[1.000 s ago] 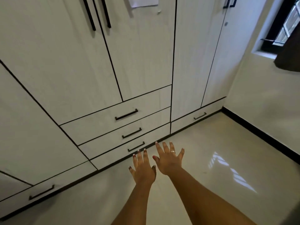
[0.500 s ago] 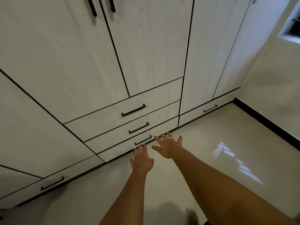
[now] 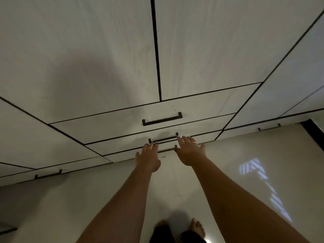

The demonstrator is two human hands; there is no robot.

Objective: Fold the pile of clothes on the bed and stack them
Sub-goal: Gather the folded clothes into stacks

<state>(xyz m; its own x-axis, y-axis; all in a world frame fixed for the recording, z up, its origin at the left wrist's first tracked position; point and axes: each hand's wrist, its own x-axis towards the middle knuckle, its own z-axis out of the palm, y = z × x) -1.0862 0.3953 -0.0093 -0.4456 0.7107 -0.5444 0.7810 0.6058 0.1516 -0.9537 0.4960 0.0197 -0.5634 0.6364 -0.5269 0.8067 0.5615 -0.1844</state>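
Head-worn wide-angle view, pitched forward and down.

Faces white wardrobe fronts close ahead, filling the upper two thirds of the frame, with glossy floor across the lower part. Takes in left hand and right hand at mid-frame, with arms entering from the bottom edge, and bare feet at bottom centre.

The wardrobe is showing off-white panels with faint grain and thin black seams, its drawer handle is showing black, and the pale glossy floor is carrying a striped bluish-white patch of light near a black skirting.
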